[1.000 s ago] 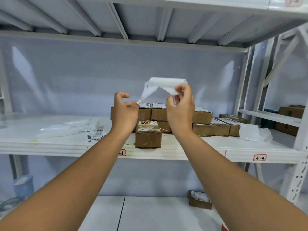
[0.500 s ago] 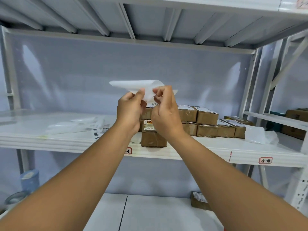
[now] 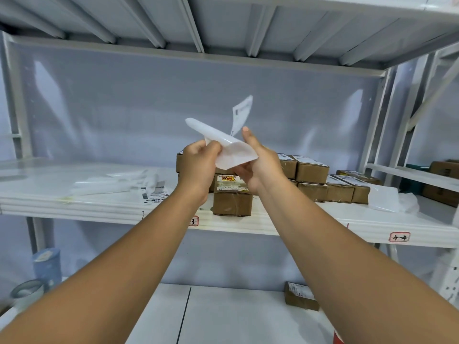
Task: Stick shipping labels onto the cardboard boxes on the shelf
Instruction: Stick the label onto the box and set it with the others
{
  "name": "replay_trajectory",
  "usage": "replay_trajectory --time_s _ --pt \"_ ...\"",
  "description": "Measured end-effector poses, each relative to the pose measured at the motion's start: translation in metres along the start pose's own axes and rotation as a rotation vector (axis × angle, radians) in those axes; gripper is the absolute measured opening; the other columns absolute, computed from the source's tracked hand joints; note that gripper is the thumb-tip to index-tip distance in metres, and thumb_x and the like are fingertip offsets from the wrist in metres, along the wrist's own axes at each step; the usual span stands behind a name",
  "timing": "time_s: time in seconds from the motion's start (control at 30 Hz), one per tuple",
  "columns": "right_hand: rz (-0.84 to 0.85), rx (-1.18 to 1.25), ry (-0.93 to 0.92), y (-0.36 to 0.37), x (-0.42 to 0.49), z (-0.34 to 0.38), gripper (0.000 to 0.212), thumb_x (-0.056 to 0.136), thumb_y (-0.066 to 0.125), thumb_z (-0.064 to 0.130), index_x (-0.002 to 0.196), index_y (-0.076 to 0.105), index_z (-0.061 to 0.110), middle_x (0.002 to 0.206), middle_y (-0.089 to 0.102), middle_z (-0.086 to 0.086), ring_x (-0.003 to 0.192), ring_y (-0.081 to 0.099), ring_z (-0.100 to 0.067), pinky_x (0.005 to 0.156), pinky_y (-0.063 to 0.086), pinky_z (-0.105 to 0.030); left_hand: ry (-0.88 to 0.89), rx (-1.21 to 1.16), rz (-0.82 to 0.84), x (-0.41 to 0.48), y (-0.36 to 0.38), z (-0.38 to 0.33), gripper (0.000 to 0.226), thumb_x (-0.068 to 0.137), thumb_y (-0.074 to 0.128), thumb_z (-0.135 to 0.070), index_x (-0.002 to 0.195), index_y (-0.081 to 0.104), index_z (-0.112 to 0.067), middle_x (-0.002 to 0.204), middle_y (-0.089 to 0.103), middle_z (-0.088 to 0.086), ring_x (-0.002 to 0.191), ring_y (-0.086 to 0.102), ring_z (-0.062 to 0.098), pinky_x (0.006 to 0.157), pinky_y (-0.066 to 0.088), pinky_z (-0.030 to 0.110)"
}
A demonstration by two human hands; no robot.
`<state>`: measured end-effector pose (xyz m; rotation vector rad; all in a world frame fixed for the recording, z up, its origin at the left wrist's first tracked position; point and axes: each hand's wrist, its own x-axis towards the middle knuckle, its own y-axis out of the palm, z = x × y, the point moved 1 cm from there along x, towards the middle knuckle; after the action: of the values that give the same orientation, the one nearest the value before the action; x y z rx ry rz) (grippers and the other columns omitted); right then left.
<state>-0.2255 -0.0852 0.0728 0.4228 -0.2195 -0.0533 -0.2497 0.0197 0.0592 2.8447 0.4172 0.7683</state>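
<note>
Above the front box (image 3: 232, 198), my left hand (image 3: 198, 166) pinches the curled backing (image 3: 232, 153). My right hand (image 3: 259, 162) curls round its lower edge, thumb raised. The label (image 3: 242, 112) stands half-peeled above both. Loose like that, it could fold onto itself or catch my thumb.

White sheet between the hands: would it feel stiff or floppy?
Probably floppy: the white sheet curls over above the left hand and bends against the right hand. Its glossy sheen suggests it is slippery. Pinched by fingers alone, it seems light.
</note>
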Motion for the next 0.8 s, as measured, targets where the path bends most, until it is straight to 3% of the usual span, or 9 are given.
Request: replay_trajectory --time_s 0.07,0.2,0.3,0.37,0.5,0.57,0.67,0.8 --pt "0.02 -0.018 -0.022 -0.002 0.002 0.0 0.033 0.081 0.073 0.035 0.09 0.06 0.007 0.083 0.06 -0.013 0.075 0.059 -0.027 0.074 0.053 -0.039 0.028 0.05 0.028 -0.003 0.001 0.002 0.015 0.074 0.052 -0.023 0.061 0.056 -0.016 0.07 0.053 0.008 0.071 0.048 0.019 0.067 0.034 0.033" --pt "0.081 -0.098 -0.077 0.001 0.002 -0.004 0.028 0.082 0.073 0.021 0.096 0.054 0.007 0.085 0.06 -0.012 0.072 0.059 -0.024 0.056 0.049 -0.027 0.054 0.089 0.053 -0.002 0.001 0.008 0.021 0.089 0.047 -0.012 0.072 0.059 -0.011 0.076 0.053 0.011 0.075 0.046 0.019 0.069 0.033 0.031" --pt "-0.051 -0.203 -0.122 0.001 0.007 -0.008 0.012 0.083 0.065 0.004 0.083 0.054 0.009 0.079 0.059 -0.011 0.071 0.056 -0.025 0.055 0.043 -0.028 0.045 0.085 0.107 -0.002 0.001 0.013 0.022 0.083 0.05 -0.019 0.082 0.062 0.0 0.078 0.051 0.009 0.074 0.043 0.016 0.068 0.032 0.03" --pt "-0.12 -0.209 -0.128 0.001 0.01 -0.01 0.018 0.084 0.054 -0.001 0.072 0.05 0.012 0.068 0.055 -0.008 0.063 0.05 -0.024 0.051 0.037 -0.026 0.061 0.126 0.126 -0.004 0.0 0.015 0.02 0.086 0.051 -0.016 0.082 0.061 0.0 0.078 0.05 0.009 0.074 0.043 0.016 0.067 0.032 0.029" --pt "-0.189 -0.201 -0.187 -0.003 0.015 -0.018 0.021 0.082 0.051 0.0 0.066 0.05 0.013 0.058 0.05 -0.005 0.059 0.044 -0.023 0.056 0.035 -0.03 0.057 0.127 0.104 0.0 -0.008 0.017 0.02 0.091 0.048 -0.009 0.081 0.064 -0.012 0.082 0.061 0.011 0.071 0.058 0.021 0.064 0.053 0.037" --pt "-0.212 -0.176 -0.2 -0.008 0.018 -0.019 0.015 0.084 0.052 0.003 0.075 0.054 0.015 0.06 0.055 -0.005 0.06 0.047 -0.022 0.058 0.037 -0.03 0.017 0.072 0.062 0.007 -0.019 0.019 0.019 0.093 0.048 -0.01 0.08 0.062 -0.016 0.08 0.064 0.007 0.06 0.064 0.016 0.059 0.056 0.035" --pt "-0.163 -0.183 -0.204 -0.015 0.02 -0.017 0.011 0.088 0.057 0.007 0.082 0.055 0.016 0.076 0.066 -0.006 0.07 0.062 -0.027 0.064 0.046 -0.033 -0.053 0.057 -0.103 0.027 -0.047 0.034 0.019 0.094 0.049 -0.016 0.075 0.054 -0.015 0.067 0.057 0.002 0.041 0.055 0.008 0.047 0.045 0.024" --pt "0.0 -0.158 -0.164 -0.008 0.019 -0.02 0.01 0.091 0.06 0.009 0.084 0.054 0.014 0.081 0.072 0.0 0.068 0.071 -0.015 0.06 0.056 -0.029 -0.086 0.179 -0.295 0.062 -0.095 0.066 0.008 0.091 0.053 -0.016 0.085 0.055 -0.01 0.07 0.057 0.005 0.036 0.053 0.003 0.046 0.044 0.022"
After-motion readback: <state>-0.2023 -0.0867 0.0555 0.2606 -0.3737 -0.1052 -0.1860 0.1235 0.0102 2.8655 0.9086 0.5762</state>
